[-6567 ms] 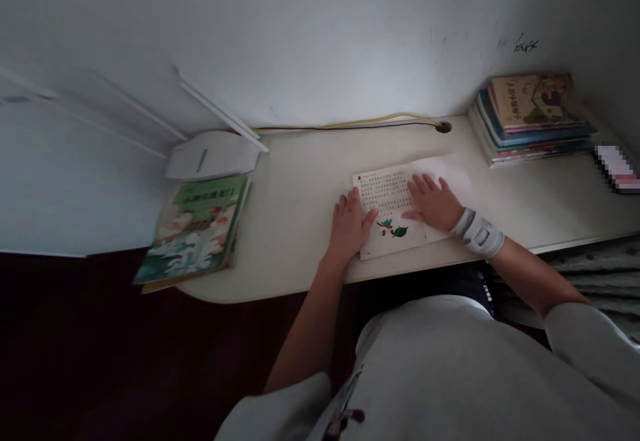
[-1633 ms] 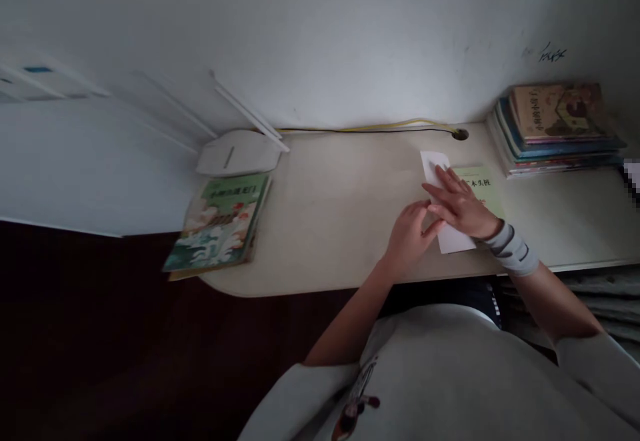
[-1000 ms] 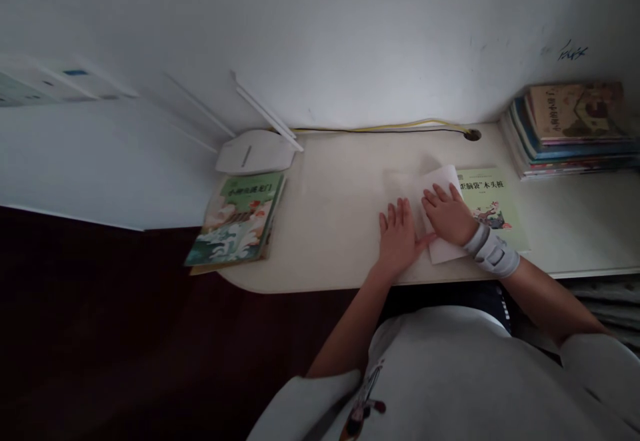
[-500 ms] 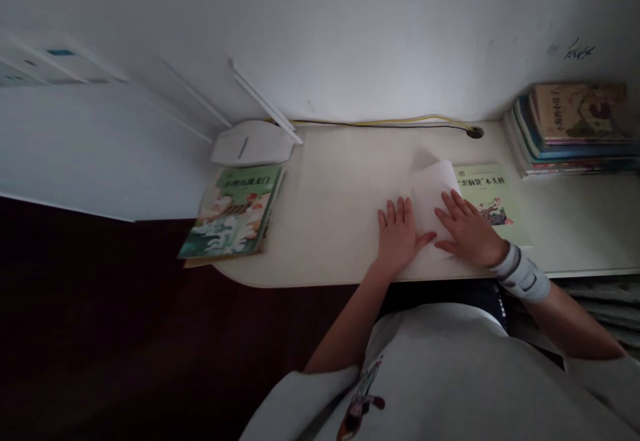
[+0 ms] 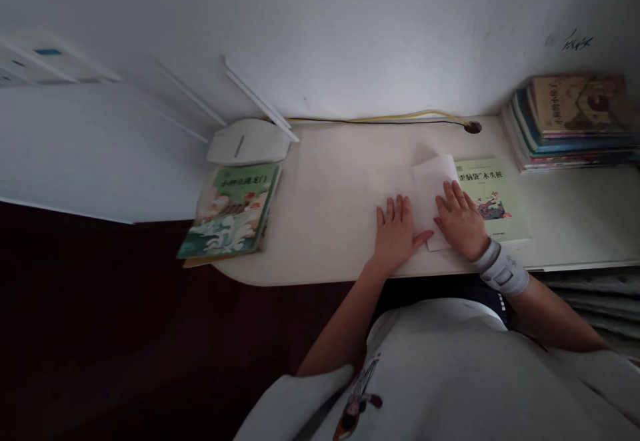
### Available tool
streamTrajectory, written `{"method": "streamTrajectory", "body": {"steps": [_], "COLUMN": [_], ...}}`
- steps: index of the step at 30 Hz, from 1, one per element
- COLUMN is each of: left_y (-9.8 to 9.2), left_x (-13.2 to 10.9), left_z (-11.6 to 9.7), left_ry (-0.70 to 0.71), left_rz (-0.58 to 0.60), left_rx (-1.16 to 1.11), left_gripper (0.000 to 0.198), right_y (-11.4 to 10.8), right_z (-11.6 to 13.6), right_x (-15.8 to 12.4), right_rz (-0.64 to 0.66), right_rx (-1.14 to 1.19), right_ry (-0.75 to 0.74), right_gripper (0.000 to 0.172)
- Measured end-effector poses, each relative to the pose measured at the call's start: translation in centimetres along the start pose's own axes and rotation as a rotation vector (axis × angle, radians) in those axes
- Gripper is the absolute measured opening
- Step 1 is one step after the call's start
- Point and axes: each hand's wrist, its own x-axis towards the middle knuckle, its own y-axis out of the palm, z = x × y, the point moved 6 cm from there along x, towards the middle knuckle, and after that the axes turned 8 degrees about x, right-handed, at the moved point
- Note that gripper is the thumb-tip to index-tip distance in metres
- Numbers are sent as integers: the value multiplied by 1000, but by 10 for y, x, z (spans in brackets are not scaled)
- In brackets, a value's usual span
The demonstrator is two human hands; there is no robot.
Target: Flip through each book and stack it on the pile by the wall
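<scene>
Folded white paper [image 5: 429, 201] lies on my cream desk [image 5: 325, 228], its right edge against a green book [image 5: 495, 191] titled "歪脑袋"木头桩. My left hand [image 5: 395, 234] rests open and flat, thumb on the paper. My open right hand [image 5: 460, 221], wrist in a grey brace [image 5: 500, 268], presses the paper, gripping nothing. Another green book [image 5: 227, 211] lies far left, beside a white device [image 5: 247, 141].

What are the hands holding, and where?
Nothing is gripped: the right hand lies flat on the lower end of the white paper, the left hand flat beside it.
</scene>
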Motion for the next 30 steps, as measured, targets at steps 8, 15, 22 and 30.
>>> {"method": "streamTrajectory", "body": {"steps": [8,15,22,30], "left_y": [0,-5,-14,-19], "left_x": [-1,-5,-12,-14], "left_z": [2,3,-4,-15], "left_ry": [-5,6,85,171], "left_rz": [-16,-61,-152,-112], "left_rx": [-59,-156,-186,-236], "left_gripper": [85,61,18,14], "right_y": [-4,-3,3,1], "right_z": [0,-3,1,-2], "right_x": [-2,-4,-1,-7], "right_rz": [78,48,31,250], "right_rx": [-12,-9,17,53], "right_ry": [-46,-55,3,-242], "right_gripper": [55,64,63,71]}}
